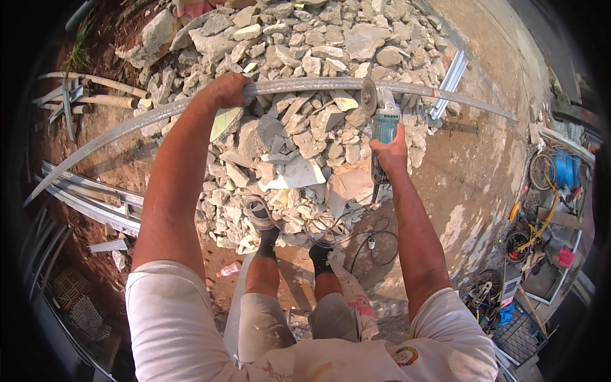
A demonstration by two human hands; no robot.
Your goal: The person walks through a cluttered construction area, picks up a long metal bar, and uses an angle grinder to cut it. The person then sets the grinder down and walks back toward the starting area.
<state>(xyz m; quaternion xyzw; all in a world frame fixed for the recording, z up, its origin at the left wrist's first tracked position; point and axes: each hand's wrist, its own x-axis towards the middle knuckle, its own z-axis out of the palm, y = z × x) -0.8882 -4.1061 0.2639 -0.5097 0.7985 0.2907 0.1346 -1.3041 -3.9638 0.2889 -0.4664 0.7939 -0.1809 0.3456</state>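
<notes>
Head view, looking down over own arms and legs. Left hand [226, 89] is gripping a long grey pipe [305, 84], fingers wrapped fully around it, and holding it level at about chest height. The pipe is running across the whole view, from lower left to upper right, bowed by the lens.

Right hand [391, 151] is clenching the teal body of an angle grinder [382, 118]. The grinder's disc [368, 97] is standing on edge and touching the pipe, to the right of the left hand. A black cord [375, 245] is lying coiled on the ground below the grinder.

Under the pipe, a pile of broken grey rubble [299, 51] is covering the ground. Both feet, in dark socks [267, 240], are standing at its near edge. Metal channel strips [95, 200] are lying on the red soil at left. Pale pipes [105, 92] are lying at upper left.
</notes>
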